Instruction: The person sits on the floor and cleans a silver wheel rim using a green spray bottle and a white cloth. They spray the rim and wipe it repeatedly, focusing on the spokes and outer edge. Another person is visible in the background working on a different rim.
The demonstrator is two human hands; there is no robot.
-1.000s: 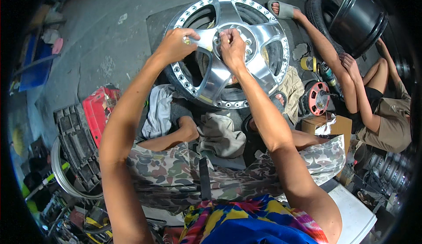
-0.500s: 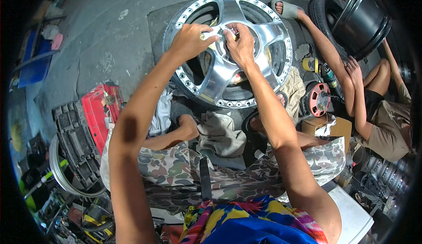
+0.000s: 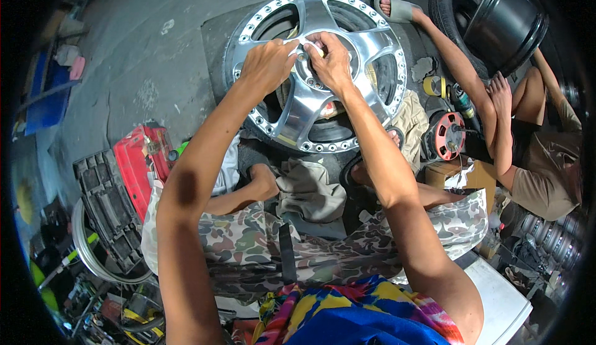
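Note:
A polished silver five-spoke wheel (image 3: 318,13) with holes around its lip lies face up in front of me. Both hands are over its hub, where a small white strip (image 3: 303,42), perhaps tape or paper, stretches between my fingertips. My left hand (image 3: 266,67) has its fingers closed at the strip's left end. At the other end, my right hand (image 3: 331,63) pinches it between thumb and fingers. Below them the hub (image 3: 312,77) shows bolt holes. The strip is partly hidden by my fingers.
On the right a co-worker's arm (image 3: 456,56) reaches past a black tyre (image 3: 442,19) and black wheel barrel (image 3: 508,25). Nearer stand a yellow tape roll (image 3: 434,86), a red reel (image 3: 439,135) and a cardboard box (image 3: 478,183). At left sits a red case (image 3: 138,158).
My left hand has closed from a spread thumb and fingers and come to the white strip, now held between both hands. The whole view has shifted slightly.

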